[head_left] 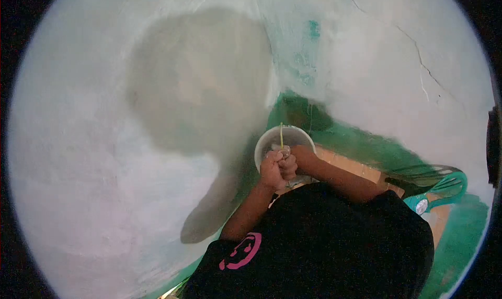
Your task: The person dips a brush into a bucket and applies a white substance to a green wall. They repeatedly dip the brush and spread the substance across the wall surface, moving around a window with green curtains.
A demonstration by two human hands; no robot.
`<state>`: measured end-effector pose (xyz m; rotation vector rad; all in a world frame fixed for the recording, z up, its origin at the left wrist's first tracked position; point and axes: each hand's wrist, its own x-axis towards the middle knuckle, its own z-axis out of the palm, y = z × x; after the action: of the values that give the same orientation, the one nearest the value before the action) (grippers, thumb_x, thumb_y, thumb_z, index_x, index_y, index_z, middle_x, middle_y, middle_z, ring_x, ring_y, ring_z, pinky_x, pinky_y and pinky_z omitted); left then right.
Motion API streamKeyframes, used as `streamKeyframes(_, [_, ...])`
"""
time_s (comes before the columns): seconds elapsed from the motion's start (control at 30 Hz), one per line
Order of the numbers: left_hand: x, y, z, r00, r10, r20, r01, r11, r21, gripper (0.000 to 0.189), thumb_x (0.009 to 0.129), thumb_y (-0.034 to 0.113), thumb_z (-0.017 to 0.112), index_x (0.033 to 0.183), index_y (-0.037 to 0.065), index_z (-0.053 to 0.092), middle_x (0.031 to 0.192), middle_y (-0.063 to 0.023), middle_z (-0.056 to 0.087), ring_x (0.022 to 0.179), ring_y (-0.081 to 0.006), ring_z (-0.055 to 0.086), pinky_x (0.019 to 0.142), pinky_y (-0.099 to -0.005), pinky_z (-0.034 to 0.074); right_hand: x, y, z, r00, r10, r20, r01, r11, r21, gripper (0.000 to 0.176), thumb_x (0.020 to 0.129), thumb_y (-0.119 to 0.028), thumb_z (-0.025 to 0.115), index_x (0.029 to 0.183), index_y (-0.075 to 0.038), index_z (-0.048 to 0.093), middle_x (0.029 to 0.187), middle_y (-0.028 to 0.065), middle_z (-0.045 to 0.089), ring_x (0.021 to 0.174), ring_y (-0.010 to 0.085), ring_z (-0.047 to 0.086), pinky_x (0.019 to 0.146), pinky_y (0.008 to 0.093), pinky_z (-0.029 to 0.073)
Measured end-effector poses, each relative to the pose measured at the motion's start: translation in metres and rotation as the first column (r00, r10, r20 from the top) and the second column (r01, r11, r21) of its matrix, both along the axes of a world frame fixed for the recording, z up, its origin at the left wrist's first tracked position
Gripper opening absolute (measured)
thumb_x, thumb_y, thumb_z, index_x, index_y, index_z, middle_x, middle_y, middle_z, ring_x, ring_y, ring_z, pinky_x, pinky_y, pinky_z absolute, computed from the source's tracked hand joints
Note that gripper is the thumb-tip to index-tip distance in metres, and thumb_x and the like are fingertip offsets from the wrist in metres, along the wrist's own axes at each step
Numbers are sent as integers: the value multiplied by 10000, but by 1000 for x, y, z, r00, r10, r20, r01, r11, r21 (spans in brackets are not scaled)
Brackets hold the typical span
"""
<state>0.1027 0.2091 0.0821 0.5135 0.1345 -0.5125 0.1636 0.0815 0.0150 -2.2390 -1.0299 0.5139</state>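
A round whitish bucket [258, 151] stands in the corner between two walls. Over its opening my left hand [272, 171] is closed, its fingers wrapped round something pale and partly see-through that I cannot make out. Pressed against it, my right hand [288, 165] is closed too, and what it grips is mostly hidden. A thin yellowish strip [282, 135] rises from between the hands toward the bucket's far rim. The inside of the bucket is largely hidden by the hands and forearms.
Pale walls with green lower parts meet behind the bucket [397, 79]. Orange-brown floor tiles [345, 163] show at the right. A green fan [457, 189] with a wire guard is at the right. Cast shadows darken the left wall [68, 158].
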Motion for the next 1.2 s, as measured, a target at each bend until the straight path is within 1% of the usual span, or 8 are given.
streamKeyframes(0.13, [10, -6, 1, 999, -9, -50, 4, 996, -88, 151, 750, 273, 469, 808, 152, 399, 560, 47, 266, 456, -88, 248, 393, -231, 214, 7, -6, -7, 990, 136, 20, -137, 990, 25, 225, 647, -249, 608, 799, -86, 583, 763, 151, 604, 722, 327, 580, 653, 413, 453])
streamKeyframes(0.3, [24, -20, 3, 998, 34, -49, -31, 998, 54, 136, 743, 263, 460, 808, 161, 398, 573, 44, 273, 461, -93, 251, 392, -239, 215, 24, -25, 17, 978, 130, -165, -178, 928, -326, 259, 662, -231, 598, 861, -65, 600, 872, 169, 606, 808, 333, 584, 719, 418, 462])
streamKeyframes(0.43, [36, -38, 2, 993, 115, -28, -105, 966, 235, 157, 711, 232, 463, 844, 163, 414, 582, 41, 276, 466, -93, 252, 387, -239, 212, 44, -46, 32, 946, 296, -135, -325, 886, -331, 276, 662, -192, 604, 906, -63, 596, 887, 168, 605, 831, 335, 583, 745, 422, 459])
streamKeyframes(0.5, [40, -43, 3, 993, 115, -37, -104, 972, 212, 181, 698, 226, 471, 858, 159, 421, 583, 40, 277, 465, -92, 250, 385, -239, 212, 48, -58, 38, 973, 224, -60, -232, 955, -187, 185, 645, -213, 573, 691, -39, 614, 713, 185, 598, 695, 345, 582, 676, 420, 464])
streamKeyframes(0.67, [51, -61, 20, 968, 208, -144, -184, 969, 163, 225, 677, 232, 500, 870, 136, 436, 591, 37, 284, 459, -90, 248, 381, -246, 217, 64, -70, 61, 987, 161, -28, -163, 974, -157, 192, 639, -206, 581, 724, -37, 614, 738, 181, 603, 704, 349, 583, 662, 425, 466])
streamKeyframes(0.73, [55, -63, 18, 994, 91, 61, -94, 994, 52, 228, 690, 256, 509, 860, 117, 445, 582, 43, 292, 445, -87, 249, 377, -250, 210, 74, -73, 65, 990, 136, 25, -131, 981, -144, 199, 639, -208, 586, 738, -38, 612, 749, 179, 604, 707, 352, 582, 658, 428, 466])
streamKeyframes(0.9, [58, -74, 19, 995, 96, -26, -89, 975, 204, 214, 737, 296, 503, 835, 115, 445, 551, 52, 292, 430, -84, 255, 370, -241, 187, 88, -71, 47, 978, 80, 192, -75, 997, -35, 241, 656, -156, 589, 857, -22, 594, 772, 168, 614, 711, 331, 601, 650, 423, 483])
streamKeyframes(1.2, [61, -75, 12, 984, 176, 6, -168, 928, 333, 156, 829, 296, 407, 737, 171, 396, 544, 44, 290, 428, -83, 244, 364, -234, 174, 81, -71, 53, 973, 223, 52, -205, 949, -240, 207, 657, -194, 589, 778, -26, 606, 780, 185, 602, 743, 346, 585, 682, 420, 469])
